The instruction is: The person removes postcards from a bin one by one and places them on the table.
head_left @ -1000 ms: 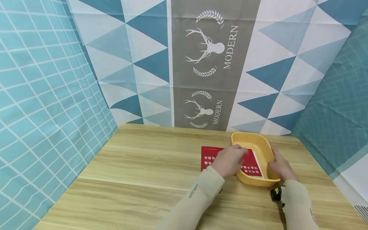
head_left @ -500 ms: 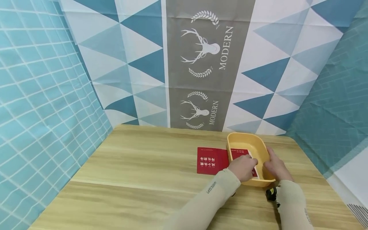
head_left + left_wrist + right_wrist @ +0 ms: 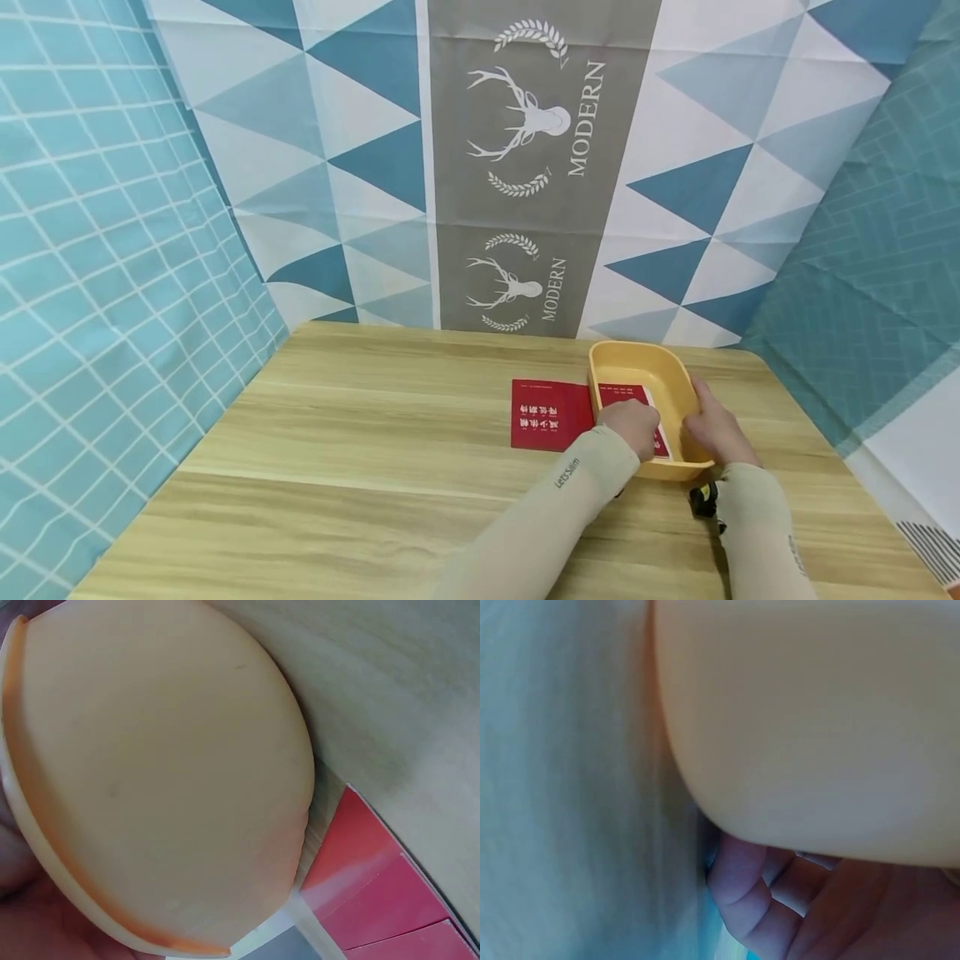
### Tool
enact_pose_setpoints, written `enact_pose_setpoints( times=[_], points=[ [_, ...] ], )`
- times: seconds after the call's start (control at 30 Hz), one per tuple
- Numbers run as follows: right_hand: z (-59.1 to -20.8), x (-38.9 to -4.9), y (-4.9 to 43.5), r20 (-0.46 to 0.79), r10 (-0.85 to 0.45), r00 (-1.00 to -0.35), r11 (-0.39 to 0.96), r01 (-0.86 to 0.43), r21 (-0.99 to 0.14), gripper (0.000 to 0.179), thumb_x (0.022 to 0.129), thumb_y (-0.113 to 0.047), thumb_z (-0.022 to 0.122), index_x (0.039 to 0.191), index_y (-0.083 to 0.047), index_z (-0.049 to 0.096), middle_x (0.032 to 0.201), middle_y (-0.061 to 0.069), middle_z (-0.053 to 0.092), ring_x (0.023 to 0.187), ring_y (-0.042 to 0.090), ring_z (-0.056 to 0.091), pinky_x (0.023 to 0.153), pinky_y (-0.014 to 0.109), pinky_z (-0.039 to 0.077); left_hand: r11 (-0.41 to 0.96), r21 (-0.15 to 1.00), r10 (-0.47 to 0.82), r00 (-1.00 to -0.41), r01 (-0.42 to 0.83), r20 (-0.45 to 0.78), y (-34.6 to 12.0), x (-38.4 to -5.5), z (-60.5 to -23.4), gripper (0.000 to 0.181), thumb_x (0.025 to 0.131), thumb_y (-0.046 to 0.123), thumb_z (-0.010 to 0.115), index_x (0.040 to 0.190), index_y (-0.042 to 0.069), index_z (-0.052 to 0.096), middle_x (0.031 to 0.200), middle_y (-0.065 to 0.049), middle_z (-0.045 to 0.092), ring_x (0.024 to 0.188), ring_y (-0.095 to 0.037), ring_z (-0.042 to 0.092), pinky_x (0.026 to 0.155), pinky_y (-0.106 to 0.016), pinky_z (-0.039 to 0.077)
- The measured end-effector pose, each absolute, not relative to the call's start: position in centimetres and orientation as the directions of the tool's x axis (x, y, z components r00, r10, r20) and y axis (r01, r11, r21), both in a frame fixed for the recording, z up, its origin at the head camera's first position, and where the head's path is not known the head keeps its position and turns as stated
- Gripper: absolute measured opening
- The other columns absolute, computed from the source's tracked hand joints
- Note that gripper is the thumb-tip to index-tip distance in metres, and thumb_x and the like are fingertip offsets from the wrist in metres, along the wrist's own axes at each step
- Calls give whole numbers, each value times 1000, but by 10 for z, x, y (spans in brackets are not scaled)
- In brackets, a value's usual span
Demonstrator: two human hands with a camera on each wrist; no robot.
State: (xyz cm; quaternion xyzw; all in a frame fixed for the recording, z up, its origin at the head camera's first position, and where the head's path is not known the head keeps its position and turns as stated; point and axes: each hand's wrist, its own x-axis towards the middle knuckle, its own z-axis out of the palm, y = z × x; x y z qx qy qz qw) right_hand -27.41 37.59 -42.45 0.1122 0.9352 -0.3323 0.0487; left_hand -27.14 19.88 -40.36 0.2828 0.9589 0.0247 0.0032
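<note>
A yellow plastic basin (image 3: pixel 640 356) sits on the table's far right. Inside lies a red booklet (image 3: pixel 619 394) with white lettering and a white edge. My right hand (image 3: pixel 716 429) grips the basin's right side, thumb over the rim; its fingers (image 3: pixel 739 879) curl against the outer wall in the right wrist view. My left hand (image 3: pixel 632 422) reaches over the near-left rim, above the booklet, its fingertips hidden. I cannot tell whether it holds anything. Close to the basin's left side lies another red printed sheet (image 3: pixel 550 415).
Wood-grain table (image 3: pixel 337 450) extends to the left. A patterned cloth backdrop (image 3: pixel 517 167) hangs behind it, with blue tiled cloth (image 3: pixel 112 250) on the left side. A small black device (image 3: pixel 703 500) is at the right wrist.
My left hand has moved right and down, from above the left rim into the basin over the booklet. The right hand keeps its grip. The head view has shifted slightly.
</note>
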Motion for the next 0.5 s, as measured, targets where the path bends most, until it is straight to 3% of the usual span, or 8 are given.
enact_pose_setpoints(
  times=[0.3,0.5],
  points=[
    [-426,-273,376,-155,177,-972,759,235,-607,82,91,-3,40,161,-3,-2,158,40,18,119,52,43,107,70,38,826,-8,564,-826,564,19,198,-270,-405,31,85,39,80,114,39,70,96,16,74,77,-5,62,76,-25,57],
    [-427,-273,376,-145,175,-974,768,227,-599,82,90,-3,42,161,-1,0,156,41,21,116,51,44,102,67,42,775,-44,631,-774,630,44,196,-272,-410,21,90,39,75,110,35,73,94,16,74,72,-3,60,76,-21,56]
  ],
)
